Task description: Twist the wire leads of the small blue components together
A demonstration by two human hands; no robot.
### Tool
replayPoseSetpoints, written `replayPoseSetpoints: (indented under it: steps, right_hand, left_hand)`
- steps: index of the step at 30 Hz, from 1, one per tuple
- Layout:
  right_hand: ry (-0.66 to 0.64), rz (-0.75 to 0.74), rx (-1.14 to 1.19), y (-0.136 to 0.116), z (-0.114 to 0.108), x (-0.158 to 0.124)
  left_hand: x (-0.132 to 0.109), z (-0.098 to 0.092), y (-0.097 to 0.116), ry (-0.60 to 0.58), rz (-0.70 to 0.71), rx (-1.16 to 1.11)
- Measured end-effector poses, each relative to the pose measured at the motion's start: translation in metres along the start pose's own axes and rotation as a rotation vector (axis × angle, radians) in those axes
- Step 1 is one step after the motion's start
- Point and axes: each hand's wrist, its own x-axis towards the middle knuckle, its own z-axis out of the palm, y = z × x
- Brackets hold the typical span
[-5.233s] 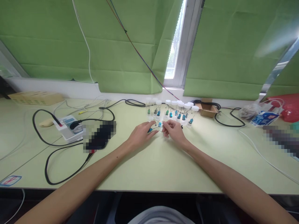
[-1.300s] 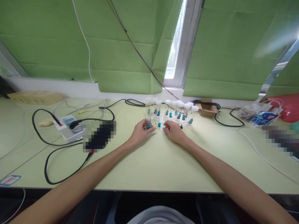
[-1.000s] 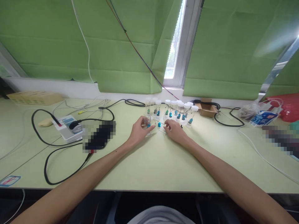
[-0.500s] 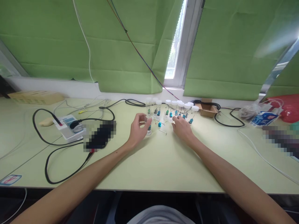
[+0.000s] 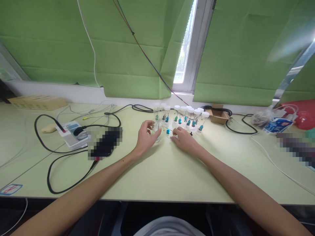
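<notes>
My left hand (image 5: 145, 137) curls around a clear upright tube (image 5: 157, 139) with a pale base, thumb on its near side. My right hand (image 5: 183, 139) is closed low over the table, finger and thumb pinched at a thin bent metal rod (image 5: 169, 137); its far end is covered by the fingers. Between the hands lies a small blue needle hub (image 5: 168, 131). Just behind them stand several clear tubes with white caps (image 5: 197, 111), holding blue or green needle-like pieces (image 5: 193, 124).
An open cardboard box (image 5: 218, 117) and black cable coils stand behind the tubes. To the left are a white meter-like device (image 5: 71, 134) and looping cables. A blue-and-white packet (image 5: 278, 125) and red bag (image 5: 305, 114) lie at right. Green blinds (image 5: 137, 65) hang behind.
My right hand has moved left and nearer, from the capped tubes to the bent rod. A small black thing now shows behind it. My left hand stays around the tube.
</notes>
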Motion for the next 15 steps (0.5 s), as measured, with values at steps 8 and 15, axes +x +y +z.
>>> replayPoseSetpoints:
  steps: [8,15]
  right_hand:
    - [-0.106,0.031,0.030,-0.0011,0.0004,-0.0003]
    - [-0.134,-0.025,-0.060,0.0015,0.0034,0.0004]
  left_hand:
    - [-0.0022,0.0007,-0.0016,-0.173,-0.035,0.107]
    - [-0.0037,0.0013,-0.0042,-0.217,-0.063,0.136]
